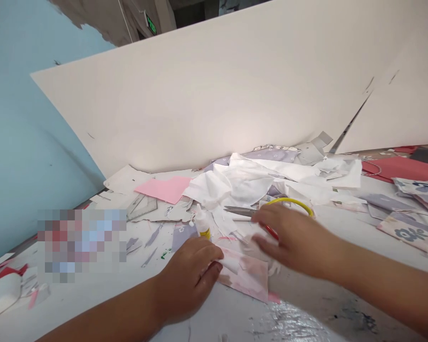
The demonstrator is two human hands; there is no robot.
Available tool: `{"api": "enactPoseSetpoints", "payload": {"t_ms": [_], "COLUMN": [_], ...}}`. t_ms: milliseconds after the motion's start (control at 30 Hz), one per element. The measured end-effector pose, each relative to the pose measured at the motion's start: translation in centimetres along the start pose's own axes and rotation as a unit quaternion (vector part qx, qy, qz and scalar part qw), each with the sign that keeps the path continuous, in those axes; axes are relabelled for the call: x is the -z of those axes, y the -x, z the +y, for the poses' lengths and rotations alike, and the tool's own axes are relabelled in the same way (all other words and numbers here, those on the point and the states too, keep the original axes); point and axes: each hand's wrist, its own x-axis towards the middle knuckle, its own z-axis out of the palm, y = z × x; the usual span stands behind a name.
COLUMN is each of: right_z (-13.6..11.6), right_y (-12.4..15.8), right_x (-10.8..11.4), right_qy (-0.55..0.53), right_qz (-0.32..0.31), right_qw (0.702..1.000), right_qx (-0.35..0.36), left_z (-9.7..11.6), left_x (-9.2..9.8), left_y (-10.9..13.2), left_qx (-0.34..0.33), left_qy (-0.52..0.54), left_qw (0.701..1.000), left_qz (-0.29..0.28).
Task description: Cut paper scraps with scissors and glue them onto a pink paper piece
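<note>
My left hand (189, 280) rests on the white table (299, 313), its fingers curled over the left edge of a pink-and-white patterned paper piece (247, 278). My right hand (292, 237) lies flat across the top of that paper, fingers stretched toward the left. Just beyond its fingertips lie scissors (240, 211) with yellow and red handles (299, 203). A small glue bottle (202, 222) with a yellow band stands just above my left hand.
A heap of crumpled white paper and scraps (256, 183) fills the table's middle. A pink sheet (164, 189) lies at the left, patterned paper strips (409, 232) at the right. Big white boards (214, 104) lean behind. A red bag (399, 168) sits far right.
</note>
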Motion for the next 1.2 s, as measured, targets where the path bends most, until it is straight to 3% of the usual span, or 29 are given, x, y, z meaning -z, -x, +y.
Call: {"api": "enactPoseSetpoints", "payload": {"t_ms": [33, 133, 267, 333, 400, 467, 533, 733, 933, 1100, 1200], "right_z": [-0.9, -2.8, -2.8, -1.8, -0.6, 0.3, 0.9, 0.9, 0.6, 0.6, 0.8], "right_y": [0.6, 2.2, 2.2, 1.3, 0.3, -0.4, -0.8, -0.7, -0.8, -0.9, -1.1], "right_x": [-0.4, -1.8, -2.8, -2.6, -2.2, -1.8, -1.8, -3.0, -2.9, -2.9, -2.9], "right_qy": [-0.047, -0.156, -0.206, -0.231, -0.275, -0.303, -0.297, -0.264, -0.263, -0.32, -0.374], "right_qz": [-0.019, -0.099, -0.063, -0.019, 0.036, 0.032, 0.02, -0.018, -0.053, 0.018, 0.012], "right_qw": [0.998, 0.983, 0.974, 0.971, 0.961, 0.946, 0.943, 0.96, 0.961, 0.945, 0.92], "right_qx": [0.027, 0.023, 0.069, 0.059, -0.019, -0.111, -0.151, -0.09, -0.064, -0.07, -0.119], "left_z": [0.2, 0.9, 1.3, 1.1, 0.7, 0.3, 0.0, 0.0, 0.1, 0.3, 0.3], "left_x": [0.0, 0.1, 0.2, 0.1, 0.0, -0.2, -0.2, -0.1, -0.1, 0.0, 0.0], "left_y": [0.1, 0.4, 0.4, 0.3, 0.2, 0.1, 0.0, -0.5, -0.4, -0.5, -0.6], "left_qx": [-0.004, -0.041, -0.106, -0.082, -0.036, 0.002, 0.024, 0.043, 0.049, 0.049, 0.053], "left_qy": [0.002, -0.006, -0.027, -0.027, -0.024, -0.019, -0.007, 0.016, 0.018, 0.021, 0.023], "left_qw": [1.0, 0.998, 0.994, 0.996, 0.999, 0.999, 0.998, 0.996, 0.995, 0.995, 0.994], "left_qz": [0.018, 0.044, 0.0, -0.022, -0.032, -0.043, -0.054, -0.081, -0.083, -0.089, -0.09]}}
